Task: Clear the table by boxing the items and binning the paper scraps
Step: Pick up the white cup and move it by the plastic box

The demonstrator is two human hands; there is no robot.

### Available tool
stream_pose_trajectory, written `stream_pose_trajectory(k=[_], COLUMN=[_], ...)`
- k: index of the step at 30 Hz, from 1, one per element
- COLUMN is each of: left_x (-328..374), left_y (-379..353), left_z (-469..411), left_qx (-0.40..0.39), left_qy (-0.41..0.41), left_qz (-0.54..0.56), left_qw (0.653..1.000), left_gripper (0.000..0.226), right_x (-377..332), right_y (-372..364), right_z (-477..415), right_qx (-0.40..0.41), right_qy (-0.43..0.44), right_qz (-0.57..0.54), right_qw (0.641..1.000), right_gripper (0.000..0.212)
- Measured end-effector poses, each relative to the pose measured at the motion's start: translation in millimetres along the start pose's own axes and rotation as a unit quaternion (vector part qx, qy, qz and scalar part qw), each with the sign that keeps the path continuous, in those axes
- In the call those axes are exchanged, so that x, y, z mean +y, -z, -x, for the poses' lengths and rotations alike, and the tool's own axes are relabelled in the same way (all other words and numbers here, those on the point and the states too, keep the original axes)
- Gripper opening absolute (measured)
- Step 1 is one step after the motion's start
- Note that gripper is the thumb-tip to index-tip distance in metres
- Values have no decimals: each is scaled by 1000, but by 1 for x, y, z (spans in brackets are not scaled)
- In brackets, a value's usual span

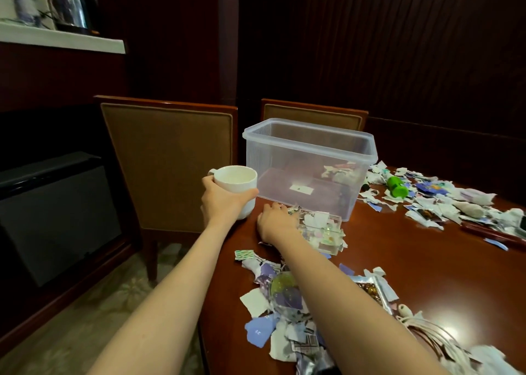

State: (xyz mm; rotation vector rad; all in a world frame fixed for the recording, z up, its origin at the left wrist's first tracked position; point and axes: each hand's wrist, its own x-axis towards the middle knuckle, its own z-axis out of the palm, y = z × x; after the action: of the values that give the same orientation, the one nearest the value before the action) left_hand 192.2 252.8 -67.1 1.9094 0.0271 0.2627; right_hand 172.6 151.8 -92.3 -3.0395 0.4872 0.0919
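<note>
Two hands are working at the bench's (412, 275) left corner: the left hand (225, 201) is clamping its fingers round a white mug (236, 179), holding it just left of the clear plastic box (310, 135), so boxing the items seems to be the step in hand. Next, the mug likely needs lifting over the box's rim and lowering inside. The right hand (277, 221) is reaching palm-down onto a small clear case (324, 232) amid paper scraps (273, 317); whether its fingers are gripping, I cannot tell.

We have one wide-angle view from the head, looking forward and down along both forearms, close over the near corner of the tabletop (398, 261), facing a dark panelled wall (398, 47).
</note>
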Motion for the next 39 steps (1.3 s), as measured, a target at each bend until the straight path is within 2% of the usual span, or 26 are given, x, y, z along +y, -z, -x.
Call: stream_pose_trajectory(k=[2,5,8,10,15,18,21,25,28,32,39], left_x=[1,5,8,7,1,3,6,6,6,5,3], left_y=[-1,5,14,17,9,-1,-11,-19,-22,-25,-28], left_z=[0,-6,-12,-13,-7,-1,4,9,12,16,24], left_qx=[12,44,69,72,48,39,26,22,21,11,12], left_qy=[4,9,13,14,12,-1,-15,-10,-10,-12,-13], left_qz=[2,10,18,12,-6,-8,-10,-14,-23,-34,-35], left_qw=[1000,999,997,997,999,999,1000,1000,999,999,999], left_gripper=[93,92,91,90,92,93,93,93,93,93,93], right_x=[6,2,-14,-22,-16,-9,-7,10,25,35,45], right_y=[0,-2,-5,-6,0,8,19,41,51,48,47], right_z=[1,2,5,6,7,12,15,19,25,33,38], right_qx=[25,77,21,-17,-22,-33,-40,12,58,64,67], right_qy=[11,94,190,208,122,71,56,35,21,4,-1], right_qz=[-9,-46,-38,-13,20,94,173,87,37,-36,-72], right_qw=[1000,992,981,978,992,993,983,996,997,997,995], right_gripper=[52,46,50,53,55,53,49,33,29,28,25])
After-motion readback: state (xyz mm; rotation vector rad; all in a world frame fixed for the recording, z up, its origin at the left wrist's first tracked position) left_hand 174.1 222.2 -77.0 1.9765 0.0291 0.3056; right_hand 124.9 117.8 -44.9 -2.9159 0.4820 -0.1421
